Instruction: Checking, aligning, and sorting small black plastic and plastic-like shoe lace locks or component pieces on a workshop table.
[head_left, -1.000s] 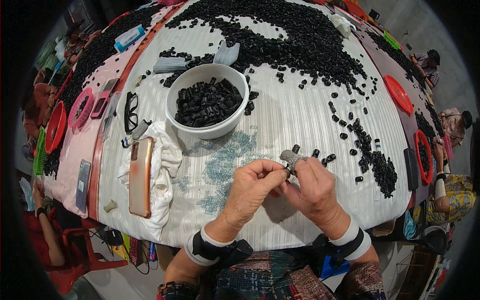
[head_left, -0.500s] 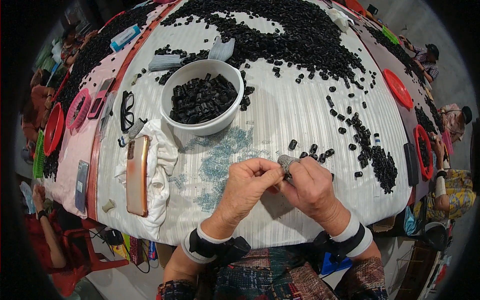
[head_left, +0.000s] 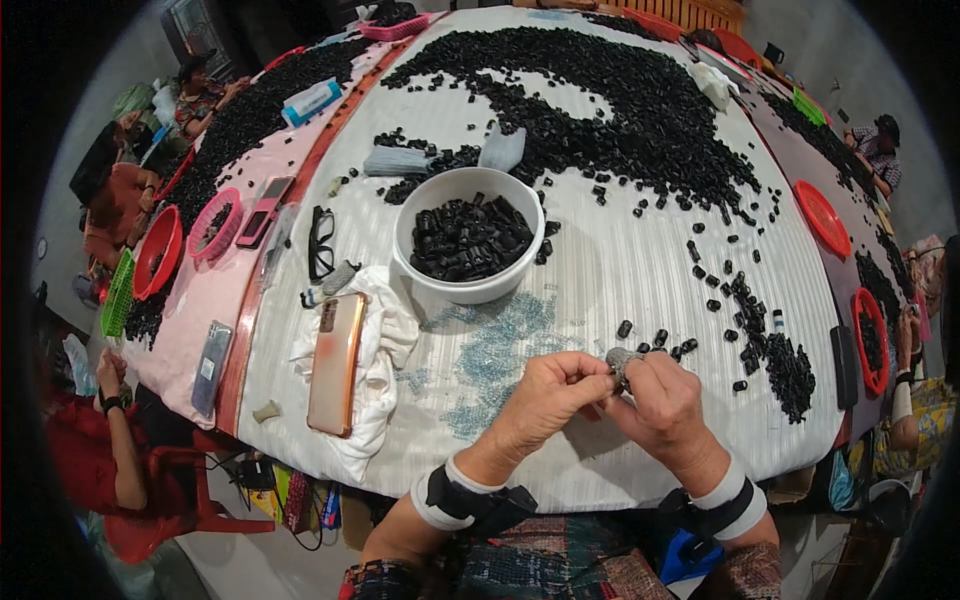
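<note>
My left hand [head_left: 545, 402] and my right hand [head_left: 672, 410] meet over the near part of the table, fingertips pinched together. Whatever small thing lies between them is hidden by the fingers. A grey knitted finger cover [head_left: 621, 360] sits on a finger of my right hand. Just beyond the hands lie several short black cylindrical pieces [head_left: 624, 328]. To the left, small bluish clear bits [head_left: 505, 345] are scattered over the white cloth. Behind these stands a white bowl [head_left: 468, 291] holding many black pieces [head_left: 470, 238].
A phone in an orange-edged case [head_left: 337, 365] rests on a crumpled white cloth [head_left: 385, 350], near black glasses [head_left: 321, 245]. A large spread of black pieces [head_left: 620, 140] covers the far table; a smaller pile [head_left: 790, 375] lies right. People sit along both sides.
The head view has shifted, so the table and hands appear farther right and lower. Both hands keep nearly the same pinched pose together.
</note>
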